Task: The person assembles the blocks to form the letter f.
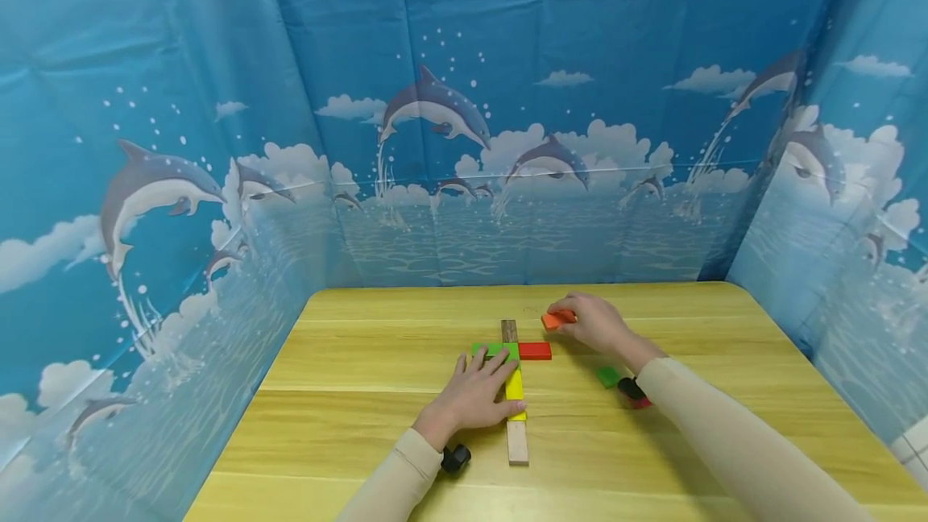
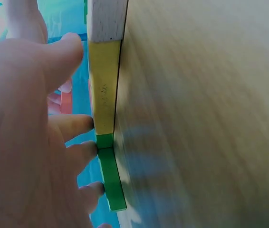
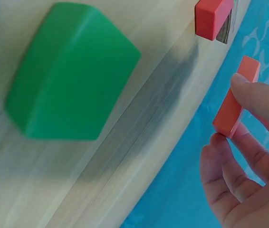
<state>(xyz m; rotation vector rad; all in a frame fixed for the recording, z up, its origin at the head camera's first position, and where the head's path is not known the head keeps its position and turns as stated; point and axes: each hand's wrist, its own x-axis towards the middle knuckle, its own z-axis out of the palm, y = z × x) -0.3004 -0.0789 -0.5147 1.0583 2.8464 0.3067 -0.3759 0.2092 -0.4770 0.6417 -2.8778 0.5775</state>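
Green block [image 3: 77, 83] well apart from table edge [image 1: 674, 287]

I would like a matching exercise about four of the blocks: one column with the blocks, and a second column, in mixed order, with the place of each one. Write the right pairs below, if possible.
Blocks
1. orange block
2. dark block
3. yellow block
4. pale block

Places
A. on the table, nearest of the four to the person
B. directly beyond the pale block, end to end with it
C. in the fingers of the right hand
D. on the table, farthest of the four from the person

Right pairs: 1-C, 2-D, 3-B, 4-A
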